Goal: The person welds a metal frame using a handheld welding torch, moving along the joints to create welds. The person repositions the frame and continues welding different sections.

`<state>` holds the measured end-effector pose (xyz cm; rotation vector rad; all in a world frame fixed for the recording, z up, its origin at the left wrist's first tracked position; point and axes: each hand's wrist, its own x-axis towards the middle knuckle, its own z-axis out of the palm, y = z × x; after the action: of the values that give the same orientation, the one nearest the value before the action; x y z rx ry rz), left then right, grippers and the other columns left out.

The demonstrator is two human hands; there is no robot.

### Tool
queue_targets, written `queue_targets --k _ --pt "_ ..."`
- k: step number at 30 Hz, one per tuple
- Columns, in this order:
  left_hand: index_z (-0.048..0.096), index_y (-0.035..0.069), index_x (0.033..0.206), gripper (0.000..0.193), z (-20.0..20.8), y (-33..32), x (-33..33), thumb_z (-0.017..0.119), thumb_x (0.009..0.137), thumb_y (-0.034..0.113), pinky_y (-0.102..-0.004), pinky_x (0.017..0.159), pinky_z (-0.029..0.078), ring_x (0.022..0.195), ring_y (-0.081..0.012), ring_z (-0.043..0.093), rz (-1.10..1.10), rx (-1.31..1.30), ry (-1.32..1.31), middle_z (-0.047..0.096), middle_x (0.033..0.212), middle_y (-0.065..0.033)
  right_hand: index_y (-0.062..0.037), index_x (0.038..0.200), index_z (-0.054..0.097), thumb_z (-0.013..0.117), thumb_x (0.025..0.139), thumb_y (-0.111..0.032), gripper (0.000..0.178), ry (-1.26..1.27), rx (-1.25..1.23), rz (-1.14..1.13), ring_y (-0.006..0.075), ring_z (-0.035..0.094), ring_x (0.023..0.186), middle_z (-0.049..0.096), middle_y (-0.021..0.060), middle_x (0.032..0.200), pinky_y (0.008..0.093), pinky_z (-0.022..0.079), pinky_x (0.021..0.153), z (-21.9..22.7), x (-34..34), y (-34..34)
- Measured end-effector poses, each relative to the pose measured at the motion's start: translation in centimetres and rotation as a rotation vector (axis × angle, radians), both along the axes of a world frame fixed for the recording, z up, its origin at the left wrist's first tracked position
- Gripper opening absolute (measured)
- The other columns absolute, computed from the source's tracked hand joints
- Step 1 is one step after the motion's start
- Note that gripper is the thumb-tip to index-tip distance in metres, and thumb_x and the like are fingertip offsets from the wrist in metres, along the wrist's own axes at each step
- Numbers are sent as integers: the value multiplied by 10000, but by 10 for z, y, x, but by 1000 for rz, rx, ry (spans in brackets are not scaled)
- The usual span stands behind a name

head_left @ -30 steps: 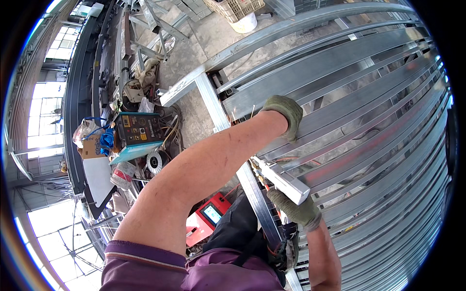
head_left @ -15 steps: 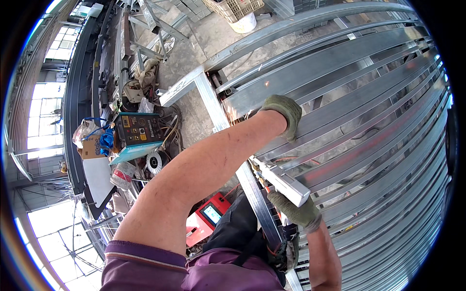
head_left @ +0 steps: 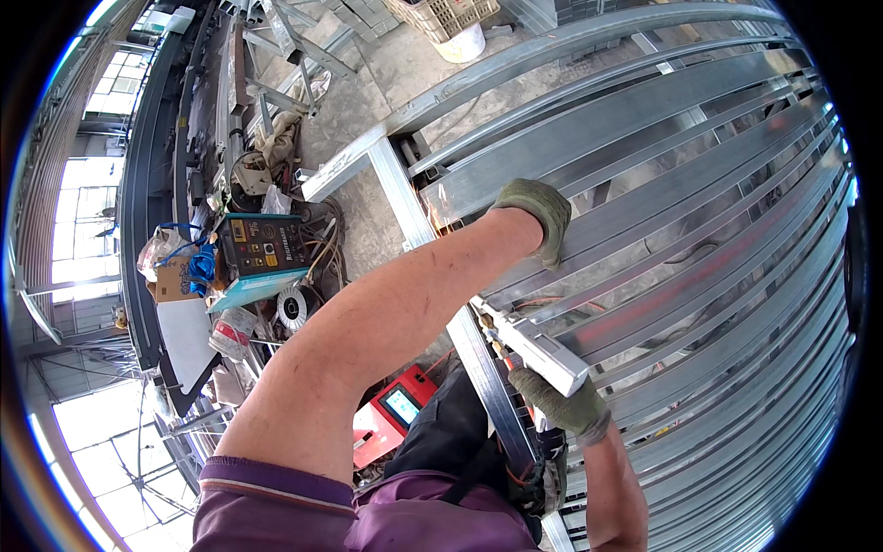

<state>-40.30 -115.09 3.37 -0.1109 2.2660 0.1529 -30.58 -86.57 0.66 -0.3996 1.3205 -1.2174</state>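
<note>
My right hand [head_left: 563,401], in a green knit glove, is closed round a white, box-bodied welding gun [head_left: 544,354]. The gun's narrow brassy front end points up and left, and its tip passes out of sight by my left forearm. My left hand [head_left: 538,219], gloved the same way, rests on the flat metal slats [head_left: 598,152] of a large frame. Its back faces me and its fingers are mostly hidden. Left of it, a faint orange glow shows where the slat ends meet the silver side tube [head_left: 402,189].
A red machine with a lit screen [head_left: 402,405] stands by my legs. To the left are a dark control box with knobs [head_left: 264,244], a wire spool [head_left: 294,307] and coiled cables. A plastic crate [head_left: 446,17] and a white bucket [head_left: 462,44] sit on the far floor.
Flying sparks near the slat ends have mostly died down to a small glow. The welding gun has shifted very slightly; my left hand keeps its place.
</note>
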Motion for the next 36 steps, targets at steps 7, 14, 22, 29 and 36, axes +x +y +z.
queue_targets --k 7,14,22,29,36 --pt "875 138 1262 596 3 1 -3 872 879 595 -503 957 655 1136 -364 818 -3 -2 -30 858 1211 -123 -1 1492 709 884 1040 -248 544 19 -44 -17 103 744 1038 825 76 1229 321 627 862 -1 2 5" --pt "876 141 1264 579 5 2 -2 857 900 590 -500 953 657 1136 -355 820 -4 -16 -20 860 1206 -116 5 1512 694 879 1040 -203 548 3 -32 -17 126 754 1141 821 91 1296 324 629 945 0 5 8" --pt "877 132 1256 600 4 1 -1 870 886 603 -499 951 657 1140 -363 816 -1 -5 -5 858 1213 -121 1 1513 699 865 1046 -178 527 -24 -30 -29 126 755 1144 821 89 1298 322 626 955 4 5 11" --pt "876 121 1254 619 4 1 0 878 877 612 -500 957 656 1130 -367 818 -4 -5 1 858 1199 -124 3 1472 726 873 1038 -181 494 -22 -5 -18 117 763 1094 831 76 1232 313 630 908 7 5 14" --pt "873 108 1263 643 9 1 -2 872 885 628 -494 959 656 1131 -362 820 -1 1 -15 859 1195 -131 2 1437 745 887 1021 -160 469 -10 -34 -48 113 775 1067 840 69 1205 316 635 883 7 8 17"
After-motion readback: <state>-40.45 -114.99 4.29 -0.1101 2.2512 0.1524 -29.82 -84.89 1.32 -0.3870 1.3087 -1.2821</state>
